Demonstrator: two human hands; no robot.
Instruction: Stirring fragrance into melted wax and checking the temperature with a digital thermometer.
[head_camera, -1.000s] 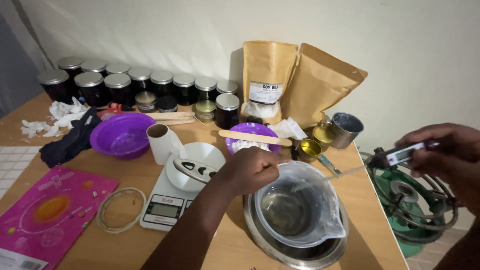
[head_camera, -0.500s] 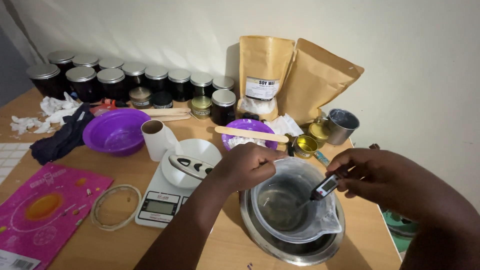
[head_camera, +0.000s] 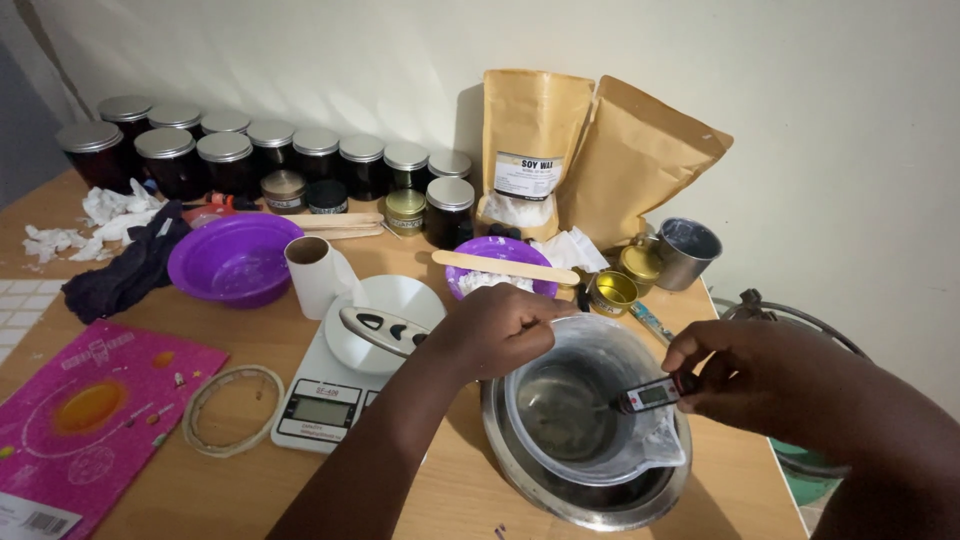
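Right grip (head_camera: 745, 375) pinching thermometer (head_camera: 652, 394), left (head_camera: 500, 330) gripping jug (head_camera: 590, 415) rim

Home craft bench: wooden table (head_camera: 470, 500) against a plain wall; behind the kitchen scale (head_camera: 350, 385) stand lidded dark jars (head_camera: 250, 155) and kraft pouches (head_camera: 590, 155).

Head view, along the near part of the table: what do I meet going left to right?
Pink mat → clear ring → white scale → left hand → clear jug → thermometer → right hand.
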